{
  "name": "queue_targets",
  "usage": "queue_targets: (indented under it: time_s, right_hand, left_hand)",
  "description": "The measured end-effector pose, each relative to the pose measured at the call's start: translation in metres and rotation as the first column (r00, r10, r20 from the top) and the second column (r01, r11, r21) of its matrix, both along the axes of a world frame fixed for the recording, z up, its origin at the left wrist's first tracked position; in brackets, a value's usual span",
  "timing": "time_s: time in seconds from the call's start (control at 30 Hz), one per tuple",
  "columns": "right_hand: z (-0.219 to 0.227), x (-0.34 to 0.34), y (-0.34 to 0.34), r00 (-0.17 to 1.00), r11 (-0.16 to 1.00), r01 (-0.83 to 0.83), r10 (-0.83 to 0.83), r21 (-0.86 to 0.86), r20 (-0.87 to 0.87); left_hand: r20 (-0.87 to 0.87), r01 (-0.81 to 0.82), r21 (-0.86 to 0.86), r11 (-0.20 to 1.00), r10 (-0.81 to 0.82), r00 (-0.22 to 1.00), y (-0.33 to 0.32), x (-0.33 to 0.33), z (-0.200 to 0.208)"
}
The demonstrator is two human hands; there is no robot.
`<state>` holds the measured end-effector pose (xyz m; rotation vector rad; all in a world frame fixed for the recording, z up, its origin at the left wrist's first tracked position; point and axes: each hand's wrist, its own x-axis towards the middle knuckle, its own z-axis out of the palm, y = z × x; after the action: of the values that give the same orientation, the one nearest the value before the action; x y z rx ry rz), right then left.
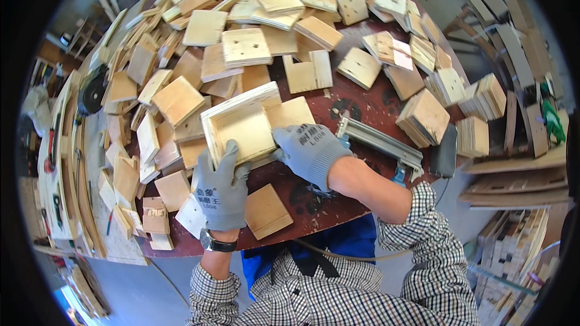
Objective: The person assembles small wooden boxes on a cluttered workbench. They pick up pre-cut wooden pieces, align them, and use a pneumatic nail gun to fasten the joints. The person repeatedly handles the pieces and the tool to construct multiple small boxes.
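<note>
Many plywood pieces point(246, 47) crowd the box point(240, 131) in 2 hands point(222, 190) point(311, 152).

Some grey-gloved left-hand fingers point(229, 152) duck behind the pale, open-topped plywood box point(243, 131); black-and-white checked shirt point(338, 305) gets cropped at the bottom.

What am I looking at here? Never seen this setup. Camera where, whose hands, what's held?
No robot here: just a person wearing grey gloves. The single picture comes from a wide fisheye camera on their head, looking down, hence the bent edges and dark rim. The left hand and right hand hold a shallow, open wooden box between them. The dark red table carries a big heap of flat wooden pieces, some stacked at the right, plus a long grey metal object near the right hand.
</note>
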<state>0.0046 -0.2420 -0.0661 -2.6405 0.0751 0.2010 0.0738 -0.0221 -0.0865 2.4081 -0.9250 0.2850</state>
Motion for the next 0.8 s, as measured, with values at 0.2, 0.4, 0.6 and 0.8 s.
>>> queue_targets:
  time_s: [0.2,0.4,0.6,0.8]
  right_hand:
    - [0.012,-0.004,0.006,0.998,0.981,-0.059,0.059,-0.183,-0.008]
    - [0.021,0.001,0.004,0.998,0.984,-0.022,0.011,-0.176,-0.066]
    - [0.023,0.003,0.001,0.996,0.994,0.001,-0.011,-0.110,-0.086]
    - [0.018,0.001,0.001,0.998,0.988,0.013,-0.023,-0.153,-0.066]
  left_hand:
    - [-0.044,-0.036,-0.016,0.999,0.035,0.998,-0.003,-0.004,0.005]
    - [-0.081,-0.048,-0.021,0.999,0.046,0.996,-0.005,-0.005,0.004]
    - [-0.038,-0.038,-0.027,0.999,0.037,0.999,-0.005,-0.003,0.002]
    - [-0.034,-0.022,-0.012,1.000,0.022,0.999,-0.008,-0.005,0.008]
